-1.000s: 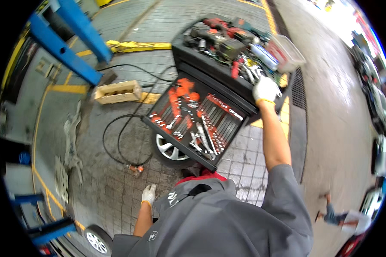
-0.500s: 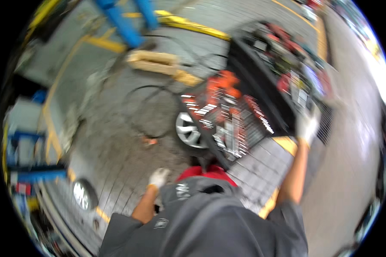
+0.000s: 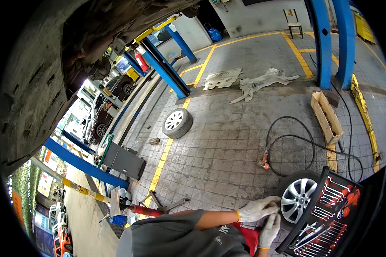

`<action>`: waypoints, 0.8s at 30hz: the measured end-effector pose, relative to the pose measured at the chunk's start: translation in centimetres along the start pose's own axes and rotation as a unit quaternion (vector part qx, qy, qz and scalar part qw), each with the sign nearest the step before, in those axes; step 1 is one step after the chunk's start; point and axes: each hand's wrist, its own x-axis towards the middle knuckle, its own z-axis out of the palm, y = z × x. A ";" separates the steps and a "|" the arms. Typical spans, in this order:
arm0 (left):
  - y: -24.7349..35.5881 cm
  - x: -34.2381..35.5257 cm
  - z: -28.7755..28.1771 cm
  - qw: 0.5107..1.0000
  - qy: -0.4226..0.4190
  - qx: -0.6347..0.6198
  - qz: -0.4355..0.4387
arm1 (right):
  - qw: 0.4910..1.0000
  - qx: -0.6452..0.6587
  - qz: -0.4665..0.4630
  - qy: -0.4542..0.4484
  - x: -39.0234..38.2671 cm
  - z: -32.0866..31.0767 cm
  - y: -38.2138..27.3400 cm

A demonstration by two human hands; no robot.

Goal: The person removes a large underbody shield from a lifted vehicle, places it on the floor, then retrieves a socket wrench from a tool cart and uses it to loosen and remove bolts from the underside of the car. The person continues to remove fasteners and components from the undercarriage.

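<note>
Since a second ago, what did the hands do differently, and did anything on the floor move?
The right hand left the tool cart's top and came down; the left hand rose to meet it, and the two now touch by the wheel beside the open tool drawer. Neither visibly holds anything. The head turned left, away from the cart. The drawer stayed open; the wheel, hose and wooden crate did not move.

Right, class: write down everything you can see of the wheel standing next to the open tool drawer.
The wheel is a black tyre on a silver multi-spoke alloy rim, which looks like metal. It stands upright on the paved floor, rim face toward the camera. Its lower right part is hidden behind the open tool drawer, so contact there cannot be told. The left hand, in a white glove, lies at its left edge, apparently touching the tyre; the right hand is just below.
</note>
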 end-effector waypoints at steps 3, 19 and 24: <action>-4.8 -2.2 -3.9 0.999 0.027 -0.014 -0.042 | 0.980 -0.191 -0.016 -0.054 -1.1 5.2 -2.5; -34.0 -20.5 -36.4 0.943 0.294 -0.128 -0.093 | 0.824 -0.374 -0.101 -0.413 -2.2 47.2 -3.7; -31.3 -21.4 -50.5 0.903 0.339 -0.261 -0.046 | 0.773 -0.393 -0.055 -0.495 2.5 55.4 -6.5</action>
